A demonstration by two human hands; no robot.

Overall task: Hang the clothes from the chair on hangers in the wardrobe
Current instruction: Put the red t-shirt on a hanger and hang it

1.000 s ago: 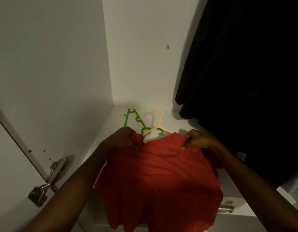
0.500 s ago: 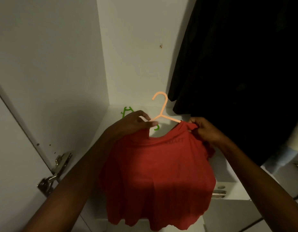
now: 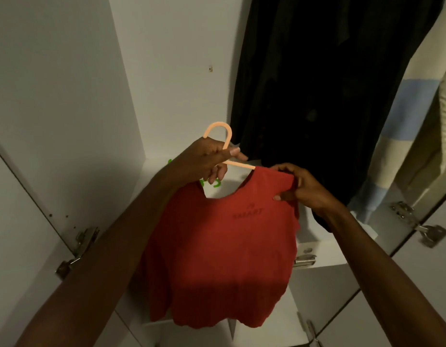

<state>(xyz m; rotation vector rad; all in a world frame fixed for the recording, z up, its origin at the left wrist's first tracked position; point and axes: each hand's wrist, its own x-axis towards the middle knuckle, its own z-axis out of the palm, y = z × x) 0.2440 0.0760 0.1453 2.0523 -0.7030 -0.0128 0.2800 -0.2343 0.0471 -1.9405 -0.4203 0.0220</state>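
Observation:
A red T-shirt (image 3: 224,251) hangs in front of me inside the open wardrobe. My left hand (image 3: 207,161) grips the neck of a peach plastic hanger (image 3: 218,130), whose hook points up. One arm of the hanger runs into the shirt's right shoulder. My right hand (image 3: 299,187) pinches that shoulder of the shirt at the collar edge. The shirt's left shoulder hangs below my left hand; the hanger's other arm is hidden.
A green hanger (image 3: 212,182) lies on the white shelf (image 3: 317,251) behind the shirt. Black garments (image 3: 329,96) hang at the right, with a cream and blue striped one (image 3: 404,116) beside them. Door hinges (image 3: 76,249) sit at both sides.
My left hand let go of the shirt's shoulder, took the peach hanger and lifted it off the shelf. The shirt rose with it, and my view swung to the right.

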